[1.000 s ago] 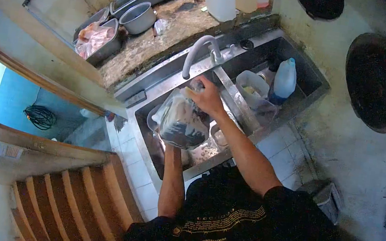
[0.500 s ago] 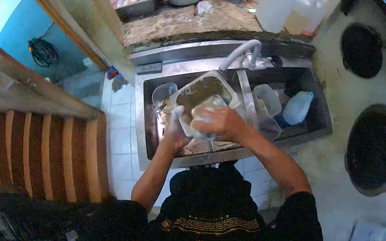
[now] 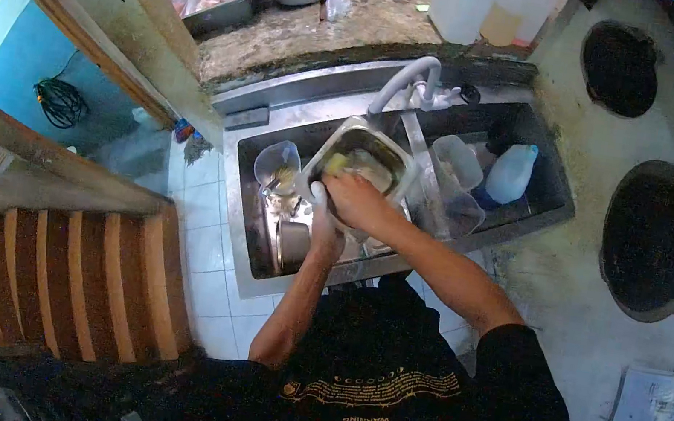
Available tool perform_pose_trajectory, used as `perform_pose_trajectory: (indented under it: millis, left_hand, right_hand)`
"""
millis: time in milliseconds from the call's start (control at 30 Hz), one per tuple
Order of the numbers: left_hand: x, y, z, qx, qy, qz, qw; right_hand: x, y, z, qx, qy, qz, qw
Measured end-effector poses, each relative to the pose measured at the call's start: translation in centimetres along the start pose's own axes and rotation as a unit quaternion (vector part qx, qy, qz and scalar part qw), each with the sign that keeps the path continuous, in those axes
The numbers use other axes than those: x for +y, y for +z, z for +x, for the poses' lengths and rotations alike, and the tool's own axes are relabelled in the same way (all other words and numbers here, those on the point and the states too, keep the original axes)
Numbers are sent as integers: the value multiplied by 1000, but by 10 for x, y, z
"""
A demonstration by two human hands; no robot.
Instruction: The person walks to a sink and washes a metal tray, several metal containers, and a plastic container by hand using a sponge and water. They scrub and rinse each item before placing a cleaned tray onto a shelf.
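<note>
While my left hand [image 3: 324, 230] clamps the tub [image 3: 359, 160] over the sink [image 3: 246, 198], my right hand [image 3: 353, 200] presses a sponge [image 3: 335, 164] inside. Both grips are closed on them.

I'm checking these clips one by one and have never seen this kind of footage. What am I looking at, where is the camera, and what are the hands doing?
There is no machine here: a person works with bare hands, and the one camera sits on their head, looking down through a fisheye lens that bends the edges. The person stands at a steel sink under a tap. The left hand holds a square tub by its near edge, and the right hand reaches into it with something yellowish, perhaps a sponge. Beside the tub stands a clear jug; the sink's right half holds clear tubs and a bottle. On the counter behind are metal pans and pale jerrycans.
</note>
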State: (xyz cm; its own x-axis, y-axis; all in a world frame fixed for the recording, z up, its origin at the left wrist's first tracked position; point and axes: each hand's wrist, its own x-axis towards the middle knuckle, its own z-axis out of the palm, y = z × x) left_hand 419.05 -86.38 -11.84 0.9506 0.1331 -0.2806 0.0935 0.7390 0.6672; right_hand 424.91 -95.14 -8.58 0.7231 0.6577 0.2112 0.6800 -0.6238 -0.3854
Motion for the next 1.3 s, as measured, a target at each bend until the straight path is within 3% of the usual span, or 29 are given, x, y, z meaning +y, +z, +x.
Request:
perform_pose_trajectory:
  millis: [167,300,400,500,600,733,767,867,900,1000,1067,1100,1133,1200,1233,1300]
  left_hand:
    - [4,22,-3,48,54,-5,997]
    - [2,3,17,33,59,0,998]
    - [-3,1,19,22,54,11,998]
    - [-4,3,21,22,41,2,999]
    - [-2,-5,26,18,31,2,999]
    - [-1,-2,27,72,77,79,991]
    - [-4,-4,34,89,91,109,986]
    - [-8,-26,47,71,95,177,977]
    - [9,-8,31,34,98,125,987]
    - [10,3,27,109,113,152,976]
    - [13,-6,30,97,117,225,962]
    - [17,-2,27,73,79,171,979]
    - [21,0,21,53,39,116,991]
    - [17,-20,35,9,75,120,990]
    - [12,-35,43,-12,92,124,988]
    - [15,-52,50,-22,97,108,989]
  right_hand:
    - [11,-12,27,8,106,-253,962]
    - [12,-7,18,-66,160,-180,968]
    - [11,-23,25,-186,100,-66,975]
    - [17,-21,26,23,-75,-89,993]
    - [7,-60,33,45,33,-108,993]
    - [-21,-69,30,-111,114,-249,955]
    - [-3,-34,24,63,79,-250,963]
    - [-2,-23,14,49,-20,-269,962]
    - [5,-20,17,-4,29,-303,952]
    - [9,-43,32,-128,148,-162,967]
    - [6,-41,38,-24,173,-14,985]
    - [2,-38,39,22,182,60,981]
    - [-2,-34,40,27,162,84,983]
    - [-12,-28,46,38,121,136,982]
    - [-11,-22,50,9,162,192,968]
    - [-12,-36,51,-152,156,78,973]
